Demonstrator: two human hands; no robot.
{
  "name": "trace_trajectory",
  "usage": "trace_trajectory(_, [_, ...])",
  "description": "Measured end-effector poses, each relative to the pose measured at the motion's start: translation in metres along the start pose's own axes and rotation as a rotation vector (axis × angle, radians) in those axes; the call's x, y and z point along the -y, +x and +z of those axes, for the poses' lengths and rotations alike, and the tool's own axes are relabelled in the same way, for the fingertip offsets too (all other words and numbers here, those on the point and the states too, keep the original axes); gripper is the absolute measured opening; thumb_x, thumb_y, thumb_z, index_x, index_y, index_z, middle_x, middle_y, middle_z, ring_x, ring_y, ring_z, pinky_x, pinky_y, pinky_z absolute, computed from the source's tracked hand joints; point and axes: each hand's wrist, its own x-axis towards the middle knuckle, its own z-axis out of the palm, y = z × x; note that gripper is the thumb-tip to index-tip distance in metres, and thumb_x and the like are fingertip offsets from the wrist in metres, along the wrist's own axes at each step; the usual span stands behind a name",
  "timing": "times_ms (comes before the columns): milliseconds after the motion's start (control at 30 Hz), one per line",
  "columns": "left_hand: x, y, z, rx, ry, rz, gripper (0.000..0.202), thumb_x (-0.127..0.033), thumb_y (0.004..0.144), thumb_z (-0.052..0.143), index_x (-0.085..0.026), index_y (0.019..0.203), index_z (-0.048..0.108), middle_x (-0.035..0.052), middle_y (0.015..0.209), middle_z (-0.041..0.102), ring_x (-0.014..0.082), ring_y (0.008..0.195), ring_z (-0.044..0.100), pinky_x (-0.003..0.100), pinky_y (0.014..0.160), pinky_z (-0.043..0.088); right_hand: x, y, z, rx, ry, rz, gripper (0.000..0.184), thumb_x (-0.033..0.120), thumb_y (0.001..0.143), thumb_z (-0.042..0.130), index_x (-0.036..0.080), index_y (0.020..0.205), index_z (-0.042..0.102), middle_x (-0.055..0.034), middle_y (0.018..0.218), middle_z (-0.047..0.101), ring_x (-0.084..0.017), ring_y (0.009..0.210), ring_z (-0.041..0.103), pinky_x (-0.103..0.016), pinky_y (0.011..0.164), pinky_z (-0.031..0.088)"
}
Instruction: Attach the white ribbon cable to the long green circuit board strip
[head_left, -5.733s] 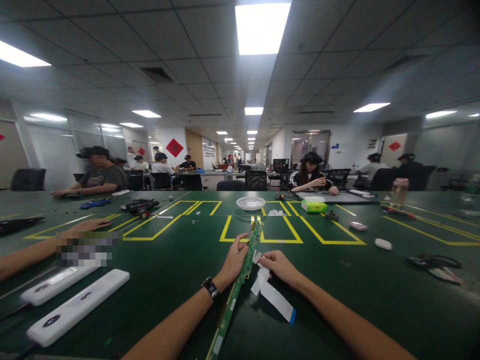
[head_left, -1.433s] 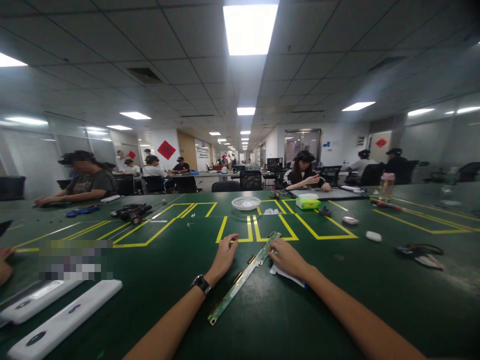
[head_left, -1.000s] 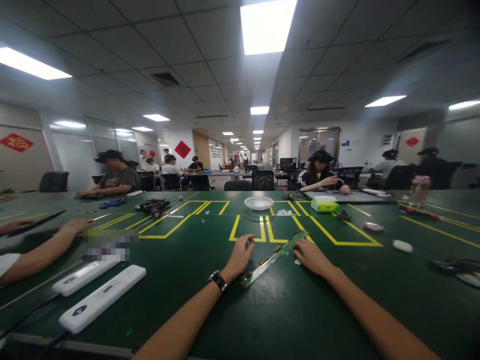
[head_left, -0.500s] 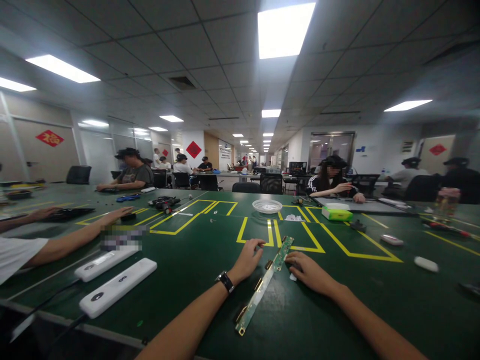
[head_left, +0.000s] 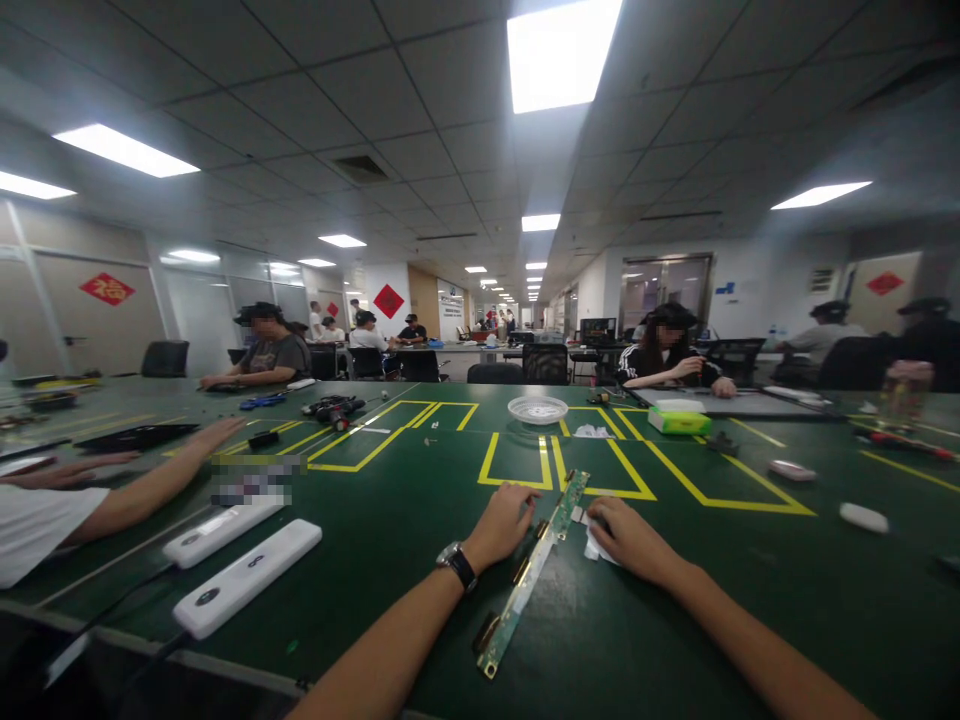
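A long, narrow green circuit board (head_left: 534, 575) lies slantwise on the green table, with several brown-gold flexible tabs along its left edge. On its left side is my left hand (head_left: 501, 525), fingers loosely bent and thumb apart, with nothing visible in it. My right hand (head_left: 628, 538) is to the right of the board's far end. Its curled fingers close over a crumpled white piece of paper or tissue (head_left: 593, 546), partly hidden by the hand. A small pale bit also shows by these fingertips.
Two white power strips (head_left: 247, 578) lie to the left, near a co-worker's arms (head_left: 161, 465). Beyond the board are yellow tape outlines, a white round dish (head_left: 538, 409) and a green tissue pack (head_left: 679, 418). A white mouse-like object (head_left: 863, 517) is at right.
My right hand has shifted slightly right, and more of the white paper shows beneath its fingers. The left hand's fingers are bent a little more. The board stays almost in place.
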Motion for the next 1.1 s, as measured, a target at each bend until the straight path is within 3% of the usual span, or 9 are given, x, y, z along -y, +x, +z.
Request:
trace_trajectory(233, [-0.001,-0.001,-0.001,0.004,0.047,-0.023,0.024,-0.017,0.091,0.042,-0.017,0.105,0.061,0.0069,0.101,0.064,0.0203,0.097,0.053,0.035,0.089,0.042,0.018,0.001,0.001,0.042,0.076,-0.122,0.026,0.029,0.088,0.047,0.018,0.105,0.064,-0.0105,0.111,0.062,-0.024,0.104,0.054,-0.038,0.094,0.041])
trace_trajectory(367, [-0.001,0.000,-0.002,-0.003,0.063,-0.016,0.025,-0.018,0.091,0.041,-0.017,0.107,0.060,0.0072,0.101,0.063,0.0206,0.098,0.052,0.036,0.091,0.041,0.023,0.001,0.000,0.059,0.087,-0.119,0.028,0.029,0.089,0.046,0.018,0.109,0.062,-0.0109,0.113,0.061,-0.024,0.107,0.052,-0.038,0.095,0.041])
trace_trajectory(833, [-0.002,0.000,-0.001,-0.035,0.024,0.002,0.024,-0.015,0.088,0.046,-0.017,0.107,0.060,0.0066,0.101,0.064,0.0207,0.100,0.053,0.037,0.093,0.040,-0.002,0.007,0.009,-0.036,-0.029,-0.017,0.030,0.031,0.089,0.043,0.017,0.101,0.067,-0.0118,0.106,0.062,-0.026,0.103,0.054,-0.042,0.092,0.042])
trace_trajectory(1100, [-0.001,-0.001,-0.001,-0.017,0.045,-0.015,0.025,-0.016,0.088,0.046,-0.018,0.109,0.060,0.0064,0.102,0.063,0.0209,0.099,0.052,0.036,0.091,0.040,0.012,0.004,0.009,0.005,0.119,-0.110,0.028,0.028,0.087,0.047,0.018,0.105,0.066,-0.0121,0.113,0.060,-0.025,0.107,0.053,-0.041,0.097,0.041])
